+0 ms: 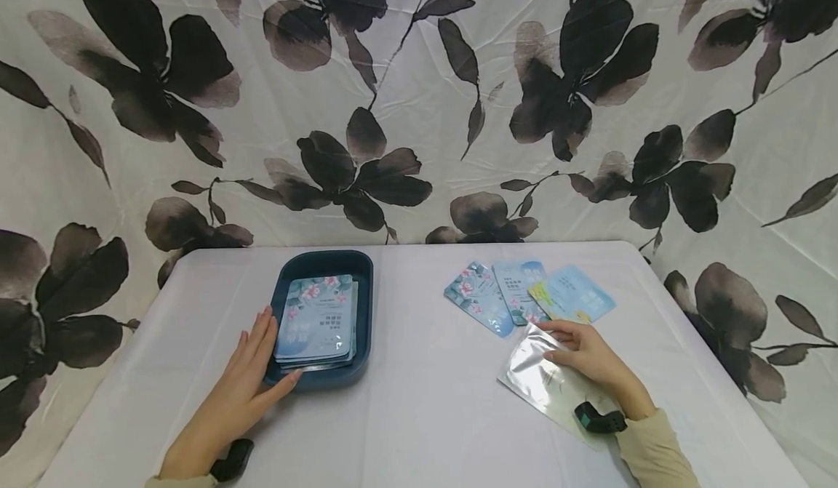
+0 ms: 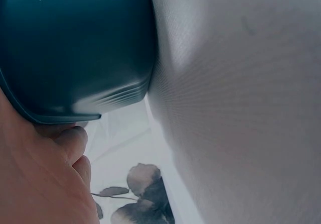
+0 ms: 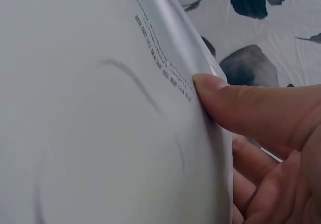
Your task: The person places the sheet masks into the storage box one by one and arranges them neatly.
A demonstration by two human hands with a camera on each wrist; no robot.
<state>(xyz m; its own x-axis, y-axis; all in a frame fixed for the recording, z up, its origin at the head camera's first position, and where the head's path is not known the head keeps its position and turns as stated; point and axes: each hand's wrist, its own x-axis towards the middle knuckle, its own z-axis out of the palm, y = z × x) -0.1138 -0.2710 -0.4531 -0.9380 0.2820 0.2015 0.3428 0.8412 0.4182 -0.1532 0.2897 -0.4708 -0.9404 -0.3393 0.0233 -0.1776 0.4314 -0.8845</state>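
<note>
On the white table, a glossy silver sachet, printed side down, edge pinched in the right hand.

Head view looks down the table; wrist views sit very close, seemingly sharing its cloth.

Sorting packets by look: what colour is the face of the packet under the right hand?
Plain silver foil: the packet shows best in the head view.

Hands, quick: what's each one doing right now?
Left hand: open, straight fingers resting against the dark tray.
Right hand: pinching the silver packet at its edge.
</note>
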